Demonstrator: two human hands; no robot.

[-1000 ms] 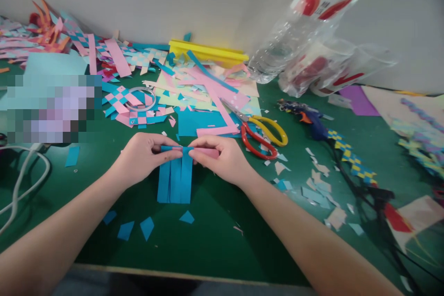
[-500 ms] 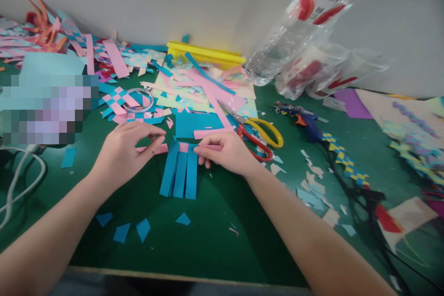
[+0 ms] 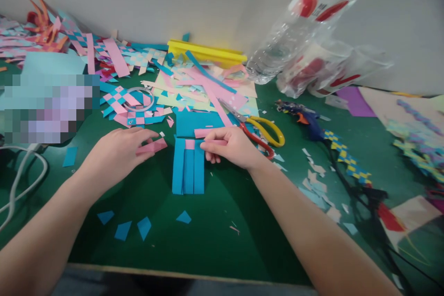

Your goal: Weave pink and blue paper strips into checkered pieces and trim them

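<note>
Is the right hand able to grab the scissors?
Probably yes: the scissors lie just beyond the right hand, and their yellow handle is uncovered. But that hand is pinching the blue paper strips, so it'd likely have to let go first.

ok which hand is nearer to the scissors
Right. The right hand is just beside the scissors; the left hand is farther off, to the left of the blue strips.
</note>
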